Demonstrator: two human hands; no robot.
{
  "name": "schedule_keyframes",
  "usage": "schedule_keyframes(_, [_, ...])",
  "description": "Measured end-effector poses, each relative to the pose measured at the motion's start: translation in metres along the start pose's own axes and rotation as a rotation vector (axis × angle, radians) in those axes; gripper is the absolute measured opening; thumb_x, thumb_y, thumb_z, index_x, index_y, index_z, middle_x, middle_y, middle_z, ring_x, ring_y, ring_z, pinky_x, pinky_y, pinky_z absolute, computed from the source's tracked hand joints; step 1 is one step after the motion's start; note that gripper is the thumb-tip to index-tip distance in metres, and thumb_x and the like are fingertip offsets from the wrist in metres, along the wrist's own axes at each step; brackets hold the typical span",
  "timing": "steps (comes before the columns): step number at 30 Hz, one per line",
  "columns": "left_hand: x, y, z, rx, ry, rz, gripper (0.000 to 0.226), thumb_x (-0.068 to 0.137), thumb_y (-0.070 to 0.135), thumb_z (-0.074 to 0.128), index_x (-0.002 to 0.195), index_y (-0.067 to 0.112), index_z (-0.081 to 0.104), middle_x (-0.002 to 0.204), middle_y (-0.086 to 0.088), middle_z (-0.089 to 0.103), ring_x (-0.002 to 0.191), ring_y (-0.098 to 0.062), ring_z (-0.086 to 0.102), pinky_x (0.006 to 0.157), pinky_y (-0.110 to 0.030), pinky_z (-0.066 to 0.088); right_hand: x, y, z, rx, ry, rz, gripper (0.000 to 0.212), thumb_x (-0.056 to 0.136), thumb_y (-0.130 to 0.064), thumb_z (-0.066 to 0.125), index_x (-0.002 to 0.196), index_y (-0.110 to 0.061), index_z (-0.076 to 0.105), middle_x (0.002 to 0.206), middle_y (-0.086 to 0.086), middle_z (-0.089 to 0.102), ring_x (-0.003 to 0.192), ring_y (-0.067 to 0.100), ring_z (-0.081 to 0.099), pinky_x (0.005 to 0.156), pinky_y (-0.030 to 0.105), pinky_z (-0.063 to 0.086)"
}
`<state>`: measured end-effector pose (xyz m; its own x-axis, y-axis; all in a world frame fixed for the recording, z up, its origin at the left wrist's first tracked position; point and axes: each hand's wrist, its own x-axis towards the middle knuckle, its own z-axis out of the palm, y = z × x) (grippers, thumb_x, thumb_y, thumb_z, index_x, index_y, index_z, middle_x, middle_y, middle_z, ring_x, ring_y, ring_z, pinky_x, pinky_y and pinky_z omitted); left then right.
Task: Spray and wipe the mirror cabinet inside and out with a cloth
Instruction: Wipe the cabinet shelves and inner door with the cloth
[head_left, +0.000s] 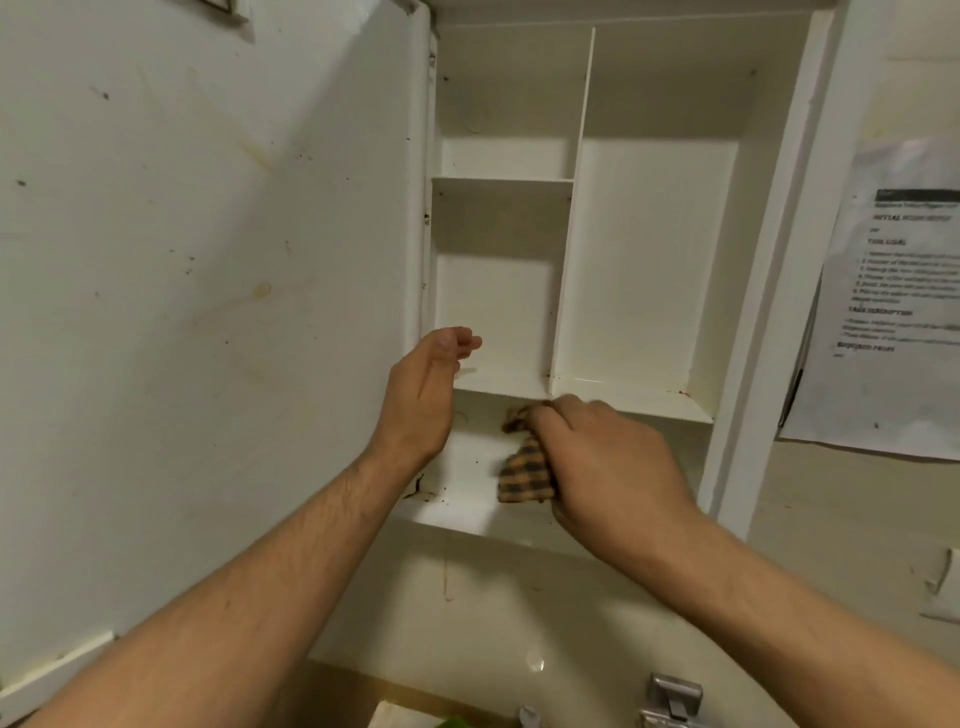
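The white mirror cabinet (582, 218) stands open in front of me, its shelves bare. Its door (208, 260) is swung out to the left, the stained inner face toward me. My right hand (608, 462) is closed on a brown checked cloth (524, 470) and presses it into the lowest compartment, on the bottom shelf (457, 499), which carries dark specks. My left hand (421, 400) is raised at the door's lower edge, fingers loosely curled, holding nothing that I can see. No spray bottle is visible.
A printed paper sheet (883, 312) hangs on the wall right of the cabinet. Below lie a sink area with a metal tap fitting (670, 699) and small items at the bottom edge, one green (457, 722).
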<state>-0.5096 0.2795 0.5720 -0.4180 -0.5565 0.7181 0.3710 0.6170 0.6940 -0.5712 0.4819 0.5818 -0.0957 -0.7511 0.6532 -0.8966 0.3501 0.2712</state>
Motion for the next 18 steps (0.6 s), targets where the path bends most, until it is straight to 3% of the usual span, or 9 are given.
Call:
schedule_keyframes(3, [-0.002, -0.001, 0.004, -0.061, 0.071, 0.025, 0.049, 0.105, 0.046, 0.030, 0.119, 0.017, 0.067, 0.116, 0.001, 0.075, 0.112, -0.011, 0.069, 0.100, -0.032, 0.055, -0.024, 0.021, 0.005, 0.388, -0.036, 0.268, 0.049, 0.073, -0.005, 0.068, 0.114, -0.031, 0.067, 0.083, -0.038, 0.060, 0.082, -0.020, 0.059, 0.056, 0.002, 0.036])
schedule_keyframes(4, [-0.002, 0.000, 0.007, -0.087, 0.120, 0.033, 0.049, 0.106, 0.044, 0.031, 0.115, 0.015, 0.069, 0.109, -0.001, 0.077, 0.107, -0.013, 0.071, 0.095, -0.033, 0.057, -0.027, 0.025, 0.008, 0.472, -0.062, 0.351, 0.044, 0.078, -0.003, 0.064, 0.112, -0.031, 0.066, 0.075, -0.039, 0.055, 0.079, -0.023, 0.056, 0.057, 0.000, 0.037])
schedule_keyframes(6, [-0.003, 0.001, 0.011, -0.103, 0.243, 0.070, 0.049, 0.106, 0.043, 0.032, 0.103, 0.014, 0.071, 0.093, -0.002, 0.078, 0.092, -0.016, 0.074, 0.080, -0.031, 0.060, -0.031, 0.035, 0.020, 0.683, -0.115, 0.512, 0.029, 0.088, -0.003, 0.058, 0.098, -0.029, 0.062, 0.072, -0.023, 0.062, 0.069, -0.003, 0.063, 0.056, 0.006, 0.041])
schedule_keyframes(7, [-0.004, 0.000, 0.012, -0.094, 0.298, 0.095, 0.049, 0.105, 0.044, 0.032, 0.096, 0.016, 0.071, 0.084, -0.002, 0.076, 0.084, -0.016, 0.074, 0.073, -0.027, 0.059, -0.032, 0.036, 0.021, 0.824, -0.122, 0.597, 0.024, 0.091, -0.002, 0.056, 0.094, -0.025, 0.062, 0.069, -0.011, 0.068, 0.063, 0.007, 0.066, 0.051, 0.015, 0.048])
schedule_keyframes(9, [-0.005, -0.002, 0.011, -0.066, 0.377, 0.134, 0.050, 0.104, 0.046, 0.032, 0.086, 0.019, 0.069, 0.070, -0.002, 0.072, 0.069, -0.015, 0.071, 0.063, -0.023, 0.054, -0.029, 0.033, 0.019, 1.028, -0.063, 0.680, 0.027, 0.094, 0.001, 0.056, 0.098, -0.024, 0.065, 0.075, -0.007, 0.075, 0.063, 0.009, 0.072, 0.050, 0.019, 0.055])
schedule_keyframes(12, [-0.007, -0.003, 0.007, -0.032, 0.428, 0.148, 0.050, 0.105, 0.044, 0.031, 0.079, 0.021, 0.067, 0.061, -0.001, 0.066, 0.058, -0.016, 0.064, 0.060, -0.033, 0.053, -0.013, 0.024, 0.016, 1.076, 0.098, 0.557, 0.046, 0.095, -0.002, 0.061, 0.129, -0.033, 0.060, 0.098, -0.014, 0.075, 0.086, 0.006, 0.074, 0.072, 0.025, 0.063])
schedule_keyframes(15, [-0.012, -0.005, 0.004, 0.023, 0.424, 0.163, 0.051, 0.106, 0.042, 0.030, 0.076, 0.021, 0.066, 0.057, -0.001, 0.061, 0.052, -0.017, 0.059, 0.057, -0.035, 0.051, 0.019, 0.019, 0.009, 0.814, 0.303, 0.217, 0.062, 0.088, 0.001, 0.063, 0.143, -0.025, 0.054, 0.125, -0.010, 0.066, 0.108, 0.006, 0.064, 0.092, 0.017, 0.053])
schedule_keyframes(16, [-0.015, -0.006, 0.003, 0.036, 0.411, 0.169, 0.052, 0.107, 0.041, 0.030, 0.074, 0.021, 0.065, 0.055, -0.001, 0.059, 0.051, -0.017, 0.058, 0.056, -0.035, 0.050, 0.033, 0.016, 0.008, 0.683, 0.291, 0.116, 0.068, 0.083, 0.002, 0.064, 0.146, -0.021, 0.051, 0.132, -0.006, 0.062, 0.115, 0.007, 0.059, 0.096, 0.017, 0.049])
schedule_keyframes(18, [-0.022, -0.010, 0.000, 0.076, 0.378, 0.197, 0.052, 0.107, 0.038, 0.031, 0.071, 0.018, 0.064, 0.052, 0.001, 0.055, 0.049, -0.017, 0.055, 0.053, -0.033, 0.047, 0.063, 0.012, 0.012, 0.449, 0.110, 0.007, 0.071, 0.082, -0.001, 0.063, 0.149, -0.017, 0.047, 0.140, 0.002, 0.056, 0.123, 0.018, 0.055, 0.100, 0.029, 0.050])
